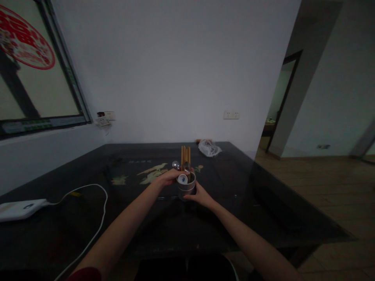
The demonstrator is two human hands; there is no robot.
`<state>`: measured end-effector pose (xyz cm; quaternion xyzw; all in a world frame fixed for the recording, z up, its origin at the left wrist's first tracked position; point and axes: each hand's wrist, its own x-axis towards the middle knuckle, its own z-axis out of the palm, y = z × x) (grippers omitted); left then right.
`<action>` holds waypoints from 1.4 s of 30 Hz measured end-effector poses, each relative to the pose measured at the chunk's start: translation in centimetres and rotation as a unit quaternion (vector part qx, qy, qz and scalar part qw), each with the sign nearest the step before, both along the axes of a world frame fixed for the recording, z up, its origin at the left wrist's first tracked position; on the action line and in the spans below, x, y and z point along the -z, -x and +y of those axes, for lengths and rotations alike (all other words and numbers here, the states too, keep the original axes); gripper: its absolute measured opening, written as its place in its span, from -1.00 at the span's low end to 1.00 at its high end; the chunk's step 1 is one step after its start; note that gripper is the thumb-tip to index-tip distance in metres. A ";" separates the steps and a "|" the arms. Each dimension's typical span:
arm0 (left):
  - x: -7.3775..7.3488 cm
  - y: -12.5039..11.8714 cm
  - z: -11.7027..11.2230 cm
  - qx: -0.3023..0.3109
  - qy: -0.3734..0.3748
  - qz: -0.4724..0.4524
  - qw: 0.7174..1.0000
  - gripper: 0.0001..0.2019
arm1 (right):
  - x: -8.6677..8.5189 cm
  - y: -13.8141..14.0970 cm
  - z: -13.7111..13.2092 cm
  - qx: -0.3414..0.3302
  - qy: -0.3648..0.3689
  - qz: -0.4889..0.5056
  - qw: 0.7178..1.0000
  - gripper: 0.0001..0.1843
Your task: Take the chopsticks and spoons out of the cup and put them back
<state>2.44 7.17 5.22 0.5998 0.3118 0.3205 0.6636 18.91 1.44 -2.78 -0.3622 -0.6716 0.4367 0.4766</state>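
A grey cylindrical utensil holder [186, 189] is upright in front of me, at the middle of the dark table. Wooden chopsticks [185, 154] rise out of it, with metal spoons [175, 164] beside them. At the mouth shows a round white piece with a blue mark [183, 179], perhaps a ceramic spoon. My left hand [170, 176] reaches over the top from the left, closed around the bunch of chopsticks and spoons; some of its fingers are hidden behind them. From the right, my right hand [201, 196] grips the holder's side, its thumb across the front.
A crumpled clear plastic bag [209, 148] lies at the table's back edge. To the left rests a white power strip or charger [23, 209], its white cable [104, 210] curving toward me. A long dark object [278, 207] lies on the right side.
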 end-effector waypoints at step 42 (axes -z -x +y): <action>-1.2 -0.9 0.2 -0.085 -0.140 -0.072 0.984 -0.56 | -0.5 0.1 -0.4 -0.006 0.001 -0.007 1.000 -0.07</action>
